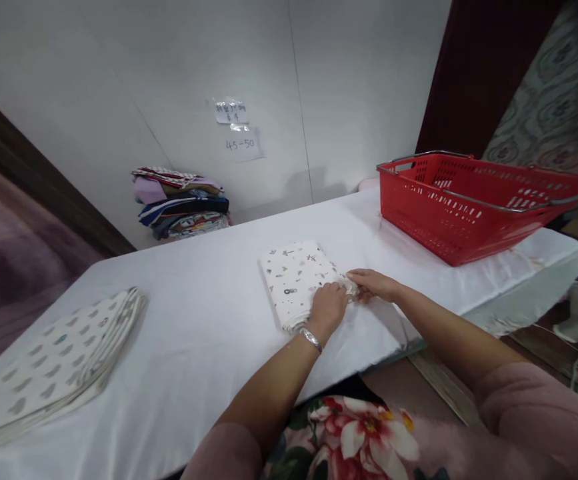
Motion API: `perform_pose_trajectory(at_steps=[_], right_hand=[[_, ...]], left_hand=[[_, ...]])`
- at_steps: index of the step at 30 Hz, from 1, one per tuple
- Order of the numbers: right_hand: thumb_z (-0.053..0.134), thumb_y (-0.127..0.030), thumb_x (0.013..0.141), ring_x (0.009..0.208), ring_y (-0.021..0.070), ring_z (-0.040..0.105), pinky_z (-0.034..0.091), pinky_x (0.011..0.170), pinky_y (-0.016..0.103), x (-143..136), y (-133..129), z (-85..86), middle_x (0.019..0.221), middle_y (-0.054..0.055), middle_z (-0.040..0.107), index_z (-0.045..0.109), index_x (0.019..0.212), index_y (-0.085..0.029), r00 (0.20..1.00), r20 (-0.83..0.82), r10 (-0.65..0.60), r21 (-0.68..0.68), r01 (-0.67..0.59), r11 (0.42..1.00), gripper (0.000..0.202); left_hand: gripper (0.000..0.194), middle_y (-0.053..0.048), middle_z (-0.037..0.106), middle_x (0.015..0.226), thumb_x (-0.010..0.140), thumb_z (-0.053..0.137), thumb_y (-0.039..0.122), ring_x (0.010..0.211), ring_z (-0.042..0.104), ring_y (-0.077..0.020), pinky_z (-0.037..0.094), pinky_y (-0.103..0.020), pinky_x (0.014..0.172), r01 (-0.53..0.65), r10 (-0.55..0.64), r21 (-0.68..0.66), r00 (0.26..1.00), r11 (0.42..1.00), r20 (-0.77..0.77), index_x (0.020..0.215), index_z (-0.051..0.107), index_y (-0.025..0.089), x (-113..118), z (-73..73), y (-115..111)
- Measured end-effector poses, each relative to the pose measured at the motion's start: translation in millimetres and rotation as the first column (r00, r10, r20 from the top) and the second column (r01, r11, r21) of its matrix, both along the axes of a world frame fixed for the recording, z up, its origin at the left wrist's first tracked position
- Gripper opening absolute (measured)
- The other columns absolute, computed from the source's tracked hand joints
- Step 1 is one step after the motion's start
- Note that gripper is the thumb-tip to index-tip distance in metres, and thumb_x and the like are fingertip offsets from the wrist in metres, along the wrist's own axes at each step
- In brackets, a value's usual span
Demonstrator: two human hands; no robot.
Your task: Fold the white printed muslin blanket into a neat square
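A folded white cloth with small dark prints (291, 273) lies flat on the white-covered table (183, 333), near its front edge. My left hand (329, 307), with a silver bracelet at the wrist, rests on the cloth's lower right part, its fingers bent together against the fabric. Just right of it, my right hand (369, 284) pinches the bunched right corner of the same cloth. The fingertips of both hands are close together at that corner.
A red plastic basket (433, 217) with metal handles stands at the table's right. Folded cloth with grey hearts (59, 360) lies at the left. Beyond the back edge is a pile of folded clothes (183, 207), below paper notes (243, 143) on the wall.
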State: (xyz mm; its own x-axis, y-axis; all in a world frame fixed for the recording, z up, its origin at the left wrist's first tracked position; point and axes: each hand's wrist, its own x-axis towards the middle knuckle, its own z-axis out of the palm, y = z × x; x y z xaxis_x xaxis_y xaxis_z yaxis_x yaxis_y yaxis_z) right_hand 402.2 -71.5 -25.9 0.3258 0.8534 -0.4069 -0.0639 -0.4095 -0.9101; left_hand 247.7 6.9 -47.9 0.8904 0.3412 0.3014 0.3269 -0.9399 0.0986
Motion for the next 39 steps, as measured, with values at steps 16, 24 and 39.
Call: perform_pose_trajectory(at_steps=[16,24,39], right_hand=[[0.053,-0.033,0.082,0.06,0.0145,0.058,0.044,0.056,0.026,-7,6,-10.5,0.088,0.008,0.065,0.037,0.137,-0.013,0.739,0.664,0.117,-0.115,-0.054,0.992,0.061],[0.044,-0.043,0.084,0.09,0.0231,0.06,0.042,0.077,0.03,-8,4,-22.4,0.099,0.012,0.066,0.04,0.135,-0.011,0.527,0.823,0.21,-0.233,-0.023,0.972,0.061],[0.057,-0.042,0.079,0.047,0.0103,0.053,0.041,0.043,0.02,-159,-9,-21.5,0.07,-0.002,0.063,0.003,0.147,-0.024,0.928,0.261,0.265,0.048,-0.286,0.957,0.089]], left_hand=[[0.034,-0.009,0.056,0.119,0.082,0.059,0.034,0.114,0.047,-0.0254,0.039,-0.044,0.095,-0.096,0.103,-0.047,0.975,0.994,0.198,0.113,0.053,0.02,-106,-5.5,26],[0.037,-0.011,0.051,0.123,0.078,0.059,0.023,0.119,0.044,-0.0251,0.041,-0.044,0.099,-0.204,0.312,-0.303,0.876,0.931,0.367,0.114,0.054,0.017,-124,-25.5,22],[0.038,-0.008,0.062,0.117,0.076,0.046,0.015,0.106,0.058,-0.0212,0.044,-0.04,0.097,-0.411,0.65,-0.614,0.724,0.674,0.23,0.112,0.058,0.017,-207,0.9,160]])
